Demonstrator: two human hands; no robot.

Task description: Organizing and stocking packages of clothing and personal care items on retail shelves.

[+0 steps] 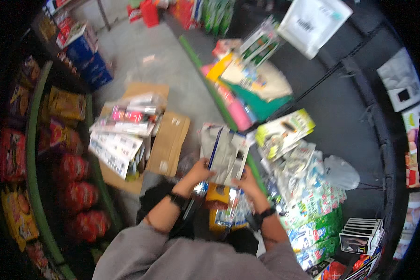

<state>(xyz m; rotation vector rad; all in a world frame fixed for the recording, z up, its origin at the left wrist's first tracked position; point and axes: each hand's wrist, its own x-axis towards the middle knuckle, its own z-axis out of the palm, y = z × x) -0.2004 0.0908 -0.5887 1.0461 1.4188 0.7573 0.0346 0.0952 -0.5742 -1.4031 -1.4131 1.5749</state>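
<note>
Between my two hands is a flat grey-and-white package [225, 154] with a dark blue stripe and a black patch near its right edge. My left hand [199, 172] grips its lower left side. At its lower right corner, my right hand [245, 180] pinches the edge. Beneath the package, close to my lap, lie an orange-brown pack [217, 196] and some clear plastic-wrapped goods [235, 206], partly hidden. To the left, an opened cardboard box [168, 143] is filled with several flat packs [120, 143] bearing printed codes. Motion blur hides finer print.
Shelves with a green edge [33, 140] hold snack bags [78, 196] on the left. On the right, a dark shelf [339, 140] carries green-and-white packs [315, 224], clear plastic bags [294, 171], pouches [259, 80] and a white package [313, 26]. Blue boxes [89, 59] stand on the concrete floor [143, 52].
</note>
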